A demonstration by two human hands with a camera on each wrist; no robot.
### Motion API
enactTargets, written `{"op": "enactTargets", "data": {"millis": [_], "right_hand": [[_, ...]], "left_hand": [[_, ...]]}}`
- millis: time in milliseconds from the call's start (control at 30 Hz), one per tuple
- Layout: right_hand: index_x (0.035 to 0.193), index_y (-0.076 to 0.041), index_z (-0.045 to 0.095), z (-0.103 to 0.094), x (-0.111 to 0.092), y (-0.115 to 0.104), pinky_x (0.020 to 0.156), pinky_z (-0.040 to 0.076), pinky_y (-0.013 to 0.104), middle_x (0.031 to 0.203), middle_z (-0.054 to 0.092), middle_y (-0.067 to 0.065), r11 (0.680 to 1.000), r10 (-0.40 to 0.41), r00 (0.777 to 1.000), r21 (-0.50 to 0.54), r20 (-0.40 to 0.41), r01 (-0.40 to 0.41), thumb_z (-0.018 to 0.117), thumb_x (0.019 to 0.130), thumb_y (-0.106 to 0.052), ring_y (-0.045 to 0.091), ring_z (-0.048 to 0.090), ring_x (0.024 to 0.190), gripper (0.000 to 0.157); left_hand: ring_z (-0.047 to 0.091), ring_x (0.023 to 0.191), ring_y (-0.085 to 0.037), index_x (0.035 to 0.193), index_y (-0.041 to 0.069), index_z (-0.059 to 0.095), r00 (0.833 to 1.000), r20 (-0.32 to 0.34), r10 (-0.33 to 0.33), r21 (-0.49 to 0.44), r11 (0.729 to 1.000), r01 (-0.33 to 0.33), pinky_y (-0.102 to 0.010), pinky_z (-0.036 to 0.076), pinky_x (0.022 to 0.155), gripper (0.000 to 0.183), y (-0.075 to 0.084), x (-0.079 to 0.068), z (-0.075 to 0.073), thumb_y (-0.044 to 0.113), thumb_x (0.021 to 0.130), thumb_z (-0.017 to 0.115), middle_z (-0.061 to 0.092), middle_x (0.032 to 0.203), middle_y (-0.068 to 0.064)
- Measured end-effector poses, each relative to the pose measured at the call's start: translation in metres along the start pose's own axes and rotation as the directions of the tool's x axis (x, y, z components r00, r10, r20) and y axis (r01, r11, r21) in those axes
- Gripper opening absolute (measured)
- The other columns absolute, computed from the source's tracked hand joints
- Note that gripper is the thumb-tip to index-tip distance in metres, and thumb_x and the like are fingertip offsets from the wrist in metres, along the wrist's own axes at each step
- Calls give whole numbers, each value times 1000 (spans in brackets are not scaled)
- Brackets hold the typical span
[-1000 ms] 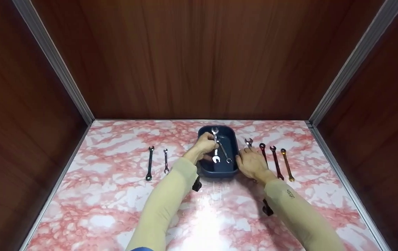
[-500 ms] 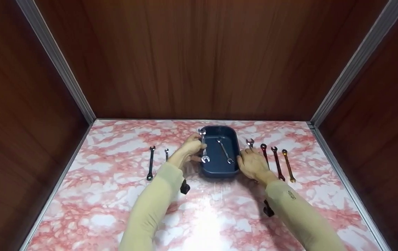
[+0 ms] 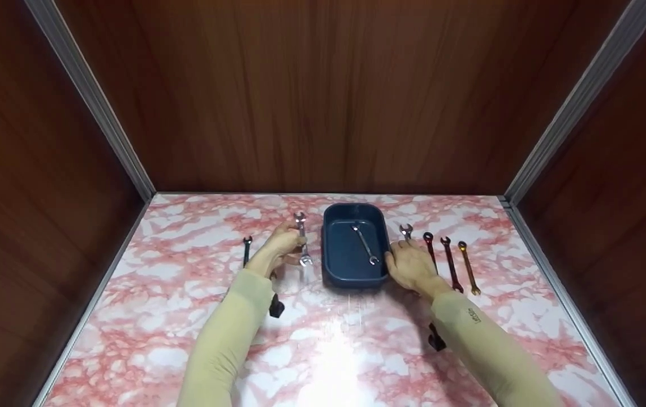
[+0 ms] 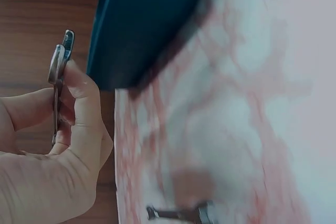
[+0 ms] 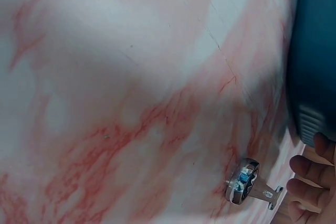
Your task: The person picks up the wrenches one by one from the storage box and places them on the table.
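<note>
My left hand (image 3: 281,244) pinches a silver open-ended wrench (image 3: 300,218) by its shank, between thumb and fingers, left of the dark blue bin (image 3: 356,281). The left wrist view shows this wrench (image 4: 56,66) edge-on, raised above the tabletop. Inside the bin a smaller silver wrench (image 3: 365,246) lies slanted on the floor. My right hand (image 3: 412,265) rests against the bin's right wall, its fingers loosely bent in the right wrist view. Partly covered by that hand, a silver combination wrench (image 5: 244,182) lies on the table.
Right of the right hand lie a red wrench (image 3: 429,244), a dark red wrench (image 3: 451,264) and a gold wrench (image 3: 469,269). At left a black wrench (image 3: 246,249) is partly behind the left forearm. Wood-look panels (image 3: 323,102) wall in the marbled tabletop (image 3: 300,333).
My left hand has carried the silver wrench leftward, from over the bin, across its left rim, to above the table beside it. The right hand stays by the bin.
</note>
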State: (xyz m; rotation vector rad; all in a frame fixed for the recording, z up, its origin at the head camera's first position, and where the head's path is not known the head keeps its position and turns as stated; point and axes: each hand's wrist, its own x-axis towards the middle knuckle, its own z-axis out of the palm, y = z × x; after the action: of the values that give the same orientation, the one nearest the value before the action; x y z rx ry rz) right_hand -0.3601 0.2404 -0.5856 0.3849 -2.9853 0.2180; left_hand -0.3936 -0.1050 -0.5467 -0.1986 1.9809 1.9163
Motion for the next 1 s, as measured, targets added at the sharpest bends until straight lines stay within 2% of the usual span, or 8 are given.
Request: {"op": "enactTargets", "data": {"millis": [133, 200, 367, 500, 567, 700, 800, 1000], "right_hand": [[129, 2, 69, 1, -1, -1, 111, 54, 64, 131, 73, 28, 1000, 0, 1000, -2, 2, 0, 46, 117, -34, 48, 65, 132, 45], [130, 2, 69, 1, -1, -1, 109, 55, 64, 131, 73, 28, 1000, 3, 1000, 1, 2, -3, 45, 117, -34, 48, 65, 131, 45], [130, 2, 70, 0, -2, 0, 110, 55, 64, 132, 73, 28, 1000, 11, 1000, 15, 5, -11, 46, 117, -34, 48, 65, 132, 45], [129, 2, 70, 0, -1, 0, 112, 54, 64, 131, 72, 29, 1000, 2, 1000, 23, 3, -2, 46, 117, -33, 49, 65, 131, 44], [129, 3, 69, 0, -1, 1, 113, 54, 64, 131, 72, 29, 1000, -2, 1000, 25, 4, 2, 45, 117, -33, 49, 64, 131, 45], [125, 3, 69, 1, -1, 0, 109, 56, 64, 128, 73, 30, 999, -6, 1000, 33, -8, 6, 46, 116, -31, 50, 65, 129, 42], [121, 4, 69, 1, -1, -1, 108, 55, 63, 124, 74, 30, 999, -18, 1000, 32, -24, 19, 48, 116, -29, 50, 67, 126, 40], [121, 5, 69, 2, -1, 0, 116, 51, 58, 123, 75, 30, 999, -30, 999, 25, -22, 31, 47, 116, -29, 48, 69, 126, 41]], "left_hand": [[65, 99, -23, 152, 8, 48, 999, -42, -16, 41, 999, 18, -33, 62, 69, 50, -6, -2, -17, 5, 104, 61, 60, 113, -7], [64, 100, -23, 154, 9, 47, 998, -48, -35, 22, 999, 36, -33, 61, 69, 50, -8, -4, -26, 6, 106, 59, 59, 114, -8], [62, 91, -19, 159, 11, 44, 995, -67, -71, 15, 997, 72, -32, 60, 67, 56, -14, -8, -49, 5, 106, 59, 57, 106, -6], [65, 88, -17, 161, 8, 42, 995, -77, -67, 43, 997, 70, -32, 62, 67, 59, -16, -13, -66, 5, 105, 59, 59, 105, -6], [65, 88, -17, 159, 8, 42, 994, -81, -68, 44, 996, 72, -30, 62, 66, 56, -17, -14, -73, 5, 105, 59, 59, 107, -6], [58, 76, -13, 153, 10, 42, 992, -93, -82, 83, 992, 90, -26, 55, 61, 48, -18, -18, -89, 5, 107, 57, 56, 97, -4], [53, 74, -14, 151, 10, 41, 990, -103, -98, 91, 990, 108, -27, 54, 62, 45, -21, -22, -100, 6, 108, 54, 52, 93, -3], [60, 78, -17, 158, 14, 38, 979, -141, -150, 84, 983, 162, -36, 61, 66, 51, -27, -30, -119, 10, 109, 55, 56, 105, -7]]}}
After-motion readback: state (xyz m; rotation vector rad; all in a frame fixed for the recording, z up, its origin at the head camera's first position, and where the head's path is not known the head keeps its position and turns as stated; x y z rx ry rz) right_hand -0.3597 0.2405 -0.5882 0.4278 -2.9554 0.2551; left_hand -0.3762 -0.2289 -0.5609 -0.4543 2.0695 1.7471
